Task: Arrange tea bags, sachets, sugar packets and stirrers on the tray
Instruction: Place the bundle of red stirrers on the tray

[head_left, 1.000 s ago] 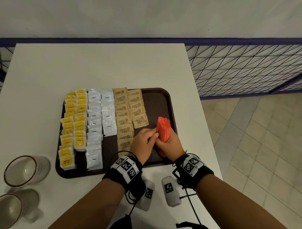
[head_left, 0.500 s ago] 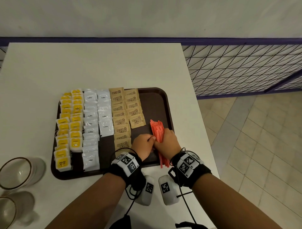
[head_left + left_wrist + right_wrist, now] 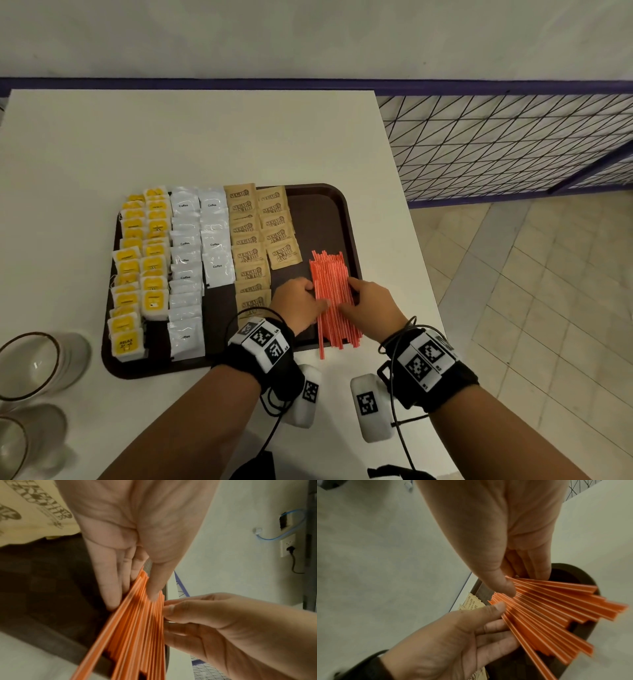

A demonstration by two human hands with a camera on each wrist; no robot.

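Note:
A dark brown tray [image 3: 318, 212] holds two columns of yellow tea bags [image 3: 140, 260], white coffee sachets [image 3: 198, 253] and brown sugar packets [image 3: 253, 246]. Red-orange stirrers [image 3: 330, 294] lie fanned out on the tray's right part, their near ends sticking over the front rim. My left hand [image 3: 313, 298] holds their left edge, thumb on top, fingers along the side [image 3: 111, 601]. On the right edge my right hand [image 3: 354, 294] does the same, its thumb [image 3: 506, 589] pressing the stirrers [image 3: 547, 608] from above.
Two glass cups [image 3: 34, 363] stand on the white table [image 3: 205, 137] left of the tray. The table's right edge runs close beside the tray, with tiled floor [image 3: 531, 291] and a purple mesh railing [image 3: 513, 144] beyond.
The stirrer bundle, held upright in both hands a second ago, now lies flat on the tray. My hands have moved apart and the stirrers have spread into a fan.

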